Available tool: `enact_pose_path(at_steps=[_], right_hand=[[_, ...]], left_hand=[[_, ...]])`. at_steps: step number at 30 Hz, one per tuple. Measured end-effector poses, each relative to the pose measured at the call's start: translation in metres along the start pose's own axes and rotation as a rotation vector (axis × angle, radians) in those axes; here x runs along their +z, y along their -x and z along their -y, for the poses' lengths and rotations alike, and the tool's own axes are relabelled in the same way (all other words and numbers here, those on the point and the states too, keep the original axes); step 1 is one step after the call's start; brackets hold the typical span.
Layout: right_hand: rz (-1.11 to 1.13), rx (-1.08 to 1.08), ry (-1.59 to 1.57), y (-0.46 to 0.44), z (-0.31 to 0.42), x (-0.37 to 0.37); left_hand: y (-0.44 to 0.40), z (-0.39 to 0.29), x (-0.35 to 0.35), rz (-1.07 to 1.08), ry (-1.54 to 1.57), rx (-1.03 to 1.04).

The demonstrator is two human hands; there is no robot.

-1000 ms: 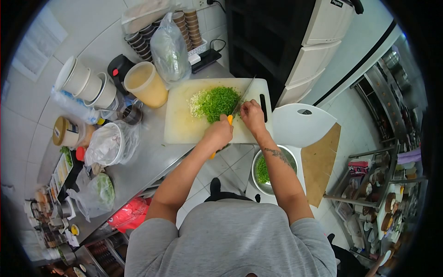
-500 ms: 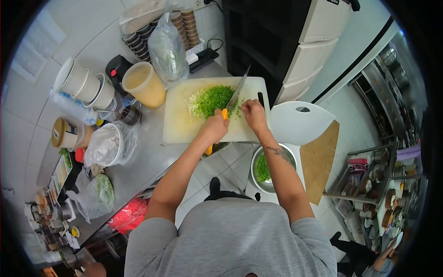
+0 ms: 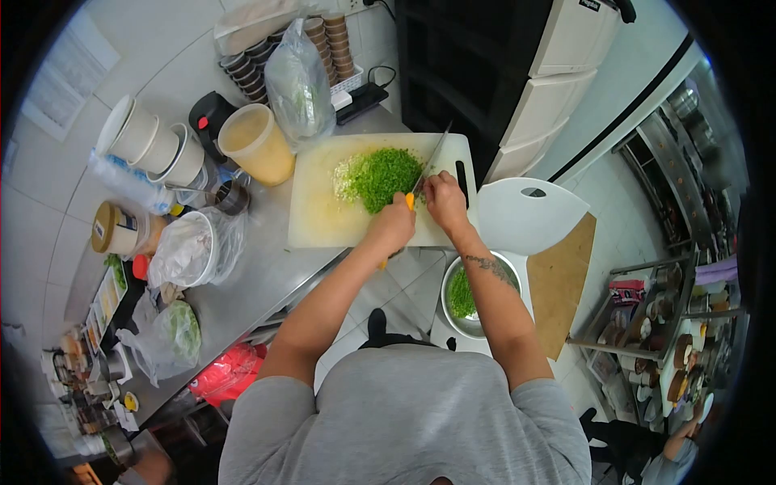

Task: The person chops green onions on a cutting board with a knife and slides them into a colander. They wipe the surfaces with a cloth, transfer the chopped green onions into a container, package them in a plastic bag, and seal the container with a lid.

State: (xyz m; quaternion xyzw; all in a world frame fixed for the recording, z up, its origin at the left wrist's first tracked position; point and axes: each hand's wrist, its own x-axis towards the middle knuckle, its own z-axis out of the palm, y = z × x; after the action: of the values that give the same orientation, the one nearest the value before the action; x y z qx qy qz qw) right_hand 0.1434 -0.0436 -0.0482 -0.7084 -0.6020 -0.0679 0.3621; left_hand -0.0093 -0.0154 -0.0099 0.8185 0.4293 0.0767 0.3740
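A kitchen knife [image 3: 434, 155] with an orange handle is in my left hand [image 3: 392, 225], fingers wrapped round the grip, its blade slanting up and to the right. Close beside the blade, my right hand [image 3: 445, 199] is closed, fingertips bunched together; whether they touch the blade or pinch something I cannot tell. Both hands are over a white cutting board [image 3: 315, 228]. A heap of finely chopped green onion [image 3: 386, 176], paler at its left side, lies on the board just left of the blade.
Below my right forearm stands a metal bowl [image 3: 475, 326] of chopped greens. A tub of yellowish contents [image 3: 257, 144] and a plastic bag [image 3: 299, 89] are behind the board. A white chair [image 3: 529, 214] stands at right. Another person [image 3: 634, 444] is at lower right.
My left hand and the knife have shifted right, bringing the blade from the heap's edge up against my right hand. My right hand has barely moved.
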Motion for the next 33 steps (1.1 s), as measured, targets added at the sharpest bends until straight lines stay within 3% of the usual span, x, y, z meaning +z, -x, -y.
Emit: enact_pose_path(at_steps=[7,10,16,19,25,28,31,33], right_hand=[[-0.01,0.056,-0.173,0.004,-0.018,-0.01],[0.017,0.078,-0.237,0.008,-0.013,-0.011],[-0.024,0.015,-0.113,0.006,-0.006,-0.008],[-0.04,0.139,-0.2,0.007,-0.003,-0.009],[-0.189,0.35,-0.484,0.013,0.011,-0.024],[-0.007,0.49,-0.565,0.028,0.021,-0.026],[0.132,0.49,-0.712,0.046,0.038,-0.021],[0.025,0.28,-0.435,0.046,0.051,-0.033]], left_hand=[[0.011,-0.011,-0.032,0.047,0.171,-0.053],[0.022,-0.018,-0.036,0.067,0.108,-0.073],[0.023,-0.013,-0.024,0.043,0.059,-0.049],[0.028,-0.006,-0.02,-0.162,-0.189,0.06],[0.051,0.0,-0.026,-0.266,-0.194,0.061],[0.058,0.007,-0.016,-0.347,-0.116,0.101],[0.06,0.006,-0.003,-0.383,-0.075,0.079],[0.062,0.006,0.0,-0.397,-0.074,0.11]])
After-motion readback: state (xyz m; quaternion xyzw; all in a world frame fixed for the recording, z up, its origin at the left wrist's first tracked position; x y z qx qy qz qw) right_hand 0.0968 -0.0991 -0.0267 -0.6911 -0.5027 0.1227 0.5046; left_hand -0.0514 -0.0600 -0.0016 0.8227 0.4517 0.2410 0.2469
